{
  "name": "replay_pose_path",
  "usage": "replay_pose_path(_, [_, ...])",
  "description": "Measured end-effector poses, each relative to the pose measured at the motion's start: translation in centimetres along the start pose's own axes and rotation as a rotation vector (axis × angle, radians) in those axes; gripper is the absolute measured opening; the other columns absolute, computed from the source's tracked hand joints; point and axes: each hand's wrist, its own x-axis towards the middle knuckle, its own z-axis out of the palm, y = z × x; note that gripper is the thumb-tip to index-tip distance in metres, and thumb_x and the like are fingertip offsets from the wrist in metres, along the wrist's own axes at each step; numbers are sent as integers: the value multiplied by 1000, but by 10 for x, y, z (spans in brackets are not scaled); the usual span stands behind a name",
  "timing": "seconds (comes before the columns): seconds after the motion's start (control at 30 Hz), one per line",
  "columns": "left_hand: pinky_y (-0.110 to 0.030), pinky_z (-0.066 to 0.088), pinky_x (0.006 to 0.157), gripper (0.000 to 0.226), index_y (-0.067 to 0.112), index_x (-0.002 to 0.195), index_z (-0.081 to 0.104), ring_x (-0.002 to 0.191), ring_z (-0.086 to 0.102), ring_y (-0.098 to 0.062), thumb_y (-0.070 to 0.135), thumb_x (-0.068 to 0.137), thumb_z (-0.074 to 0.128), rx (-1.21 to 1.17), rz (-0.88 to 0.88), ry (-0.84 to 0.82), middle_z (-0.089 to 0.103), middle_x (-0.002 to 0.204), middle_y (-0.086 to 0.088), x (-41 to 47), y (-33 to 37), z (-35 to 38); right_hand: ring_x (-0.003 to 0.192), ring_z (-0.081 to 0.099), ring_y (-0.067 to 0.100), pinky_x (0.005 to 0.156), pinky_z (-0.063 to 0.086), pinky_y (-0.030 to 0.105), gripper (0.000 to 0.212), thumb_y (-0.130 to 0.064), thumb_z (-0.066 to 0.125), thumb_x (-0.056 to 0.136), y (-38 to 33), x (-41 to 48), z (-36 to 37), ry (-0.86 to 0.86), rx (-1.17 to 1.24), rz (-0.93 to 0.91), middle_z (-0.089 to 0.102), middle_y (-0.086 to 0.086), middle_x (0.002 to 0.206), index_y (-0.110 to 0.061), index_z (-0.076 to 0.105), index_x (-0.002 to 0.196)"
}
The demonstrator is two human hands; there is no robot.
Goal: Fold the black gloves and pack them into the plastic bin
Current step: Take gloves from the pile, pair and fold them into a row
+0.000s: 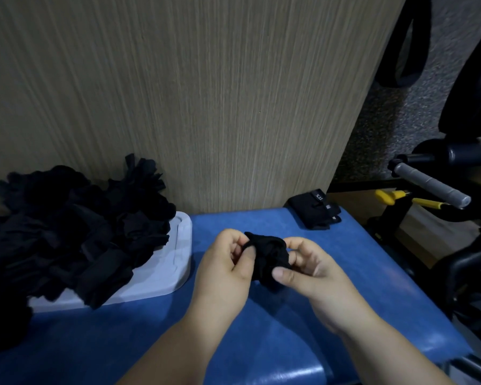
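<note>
A bunched black glove (270, 255) hangs just above the blue padded surface (261, 323), held between both hands. My left hand (222, 270) pinches its left edge with thumb and fingers. My right hand (314, 269) grips its right side, thumb across the lower cloth. A white plastic bin (175, 259) lies at the left, heaped with a pile of black gloves (75, 232) that spills over its rim. A folded black glove stack (314, 208) with small labels rests at the far right corner of the blue surface.
A wood-grain panel (178, 93) stands upright right behind the surface. To the right are exercise equipment with a grey handle (431, 184), yellow-handled pliers (406, 197) and a black chair (472, 79). The blue surface ends in an edge at the right.
</note>
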Motion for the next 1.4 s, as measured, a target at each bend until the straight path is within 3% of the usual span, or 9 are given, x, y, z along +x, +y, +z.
replay_pose_path(0.13, [-47, 55, 73, 25, 34, 77, 51, 71, 57, -19, 15, 89, 59, -15, 3, -25, 54, 68, 13, -1, 0, 0, 70, 52, 23, 76, 48, 48, 32, -13, 77, 69, 1, -1, 0, 180, -169, -39, 50, 3, 66, -15, 59, 95])
replay_pose_path(0.2, [-40, 53, 71, 25, 33, 77, 49, 71, 56, -24, 12, 88, 59, -12, 27, -44, 53, 69, 9, -2, -1, 1, 66, 48, 20, 71, 46, 45, 26, -7, 77, 75, 2, -1, 1, 272, -278, -60, 47, 2, 64, -21, 57, 85])
replay_pose_path(0.3, [-17, 39, 55, 24, 29, 74, 47, 56, 44, -7, 13, 88, 60, 37, 61, -79, 49, 63, 10, -7, 1, 0, 60, 45, 13, 63, 43, 35, 30, -3, 69, 79, 4, -1, -2, 353, -487, -91, 50, 3, 64, -28, 52, 78])
replay_pose_path(0.47, [-18, 31, 51, 27, 25, 71, 42, 49, 35, -4, 17, 89, 61, 84, 50, -194, 43, 53, 12, -10, 2, 1, 74, 48, 4, 63, 35, 10, 32, 0, 61, 76, 2, 0, -5, 451, -768, -187, 52, -6, 77, -29, 47, 77])
replay_pose_path(0.67, [-44, 53, 88, 20, 19, 71, 51, 90, 68, -24, 34, 78, 61, -127, -221, -230, 71, 92, -4, -5, -1, -2, 54, 44, 10, 53, 34, 19, 35, -3, 57, 82, 8, 0, -11, 368, -800, -205, 51, -9, 87, -34, 40, 79])
replay_pose_path(0.77, [-33, 56, 81, 29, 10, 81, 57, 86, 72, -19, 37, 90, 59, -344, -402, -216, 73, 94, -7, -2, 3, -3, 57, 43, 10, 57, 36, 25, 40, -3, 54, 85, 8, 1, -11, 286, -754, -226, 55, -6, 87, -40, 39, 81])
replay_pose_path(0.9, [-33, 57, 81, 65, 6, 100, 57, 85, 72, -14, 63, 67, 62, -320, -418, -253, 74, 96, -3, -4, 6, -5, 67, 47, 11, 61, 37, 19, 44, 1, 53, 84, 7, -1, -5, 158, -775, -281, 53, -7, 86, -41, 41, 86])
replay_pose_path(1.13, [-39, 58, 82, 14, 17, 105, 62, 87, 72, -20, 24, 93, 59, -373, -448, -158, 75, 96, -6, 0, 2, -6, 79, 52, 2, 68, 36, 6, 40, -12, 57, 81, 3, -2, 4, 62, -831, -369, 47, -23, 99, -47, 45, 97])
replay_pose_path(1.4, [-34, 54, 71, 19, 24, 100, 61, 78, 72, -17, 30, 101, 43, -332, -410, -17, 73, 94, 5, 8, -2, -15, 89, 53, -2, 68, 43, 12, 54, 9, 61, 72, 6, 3, -5, 204, -1039, -339, 47, -21, 100, -38, 54, 99])
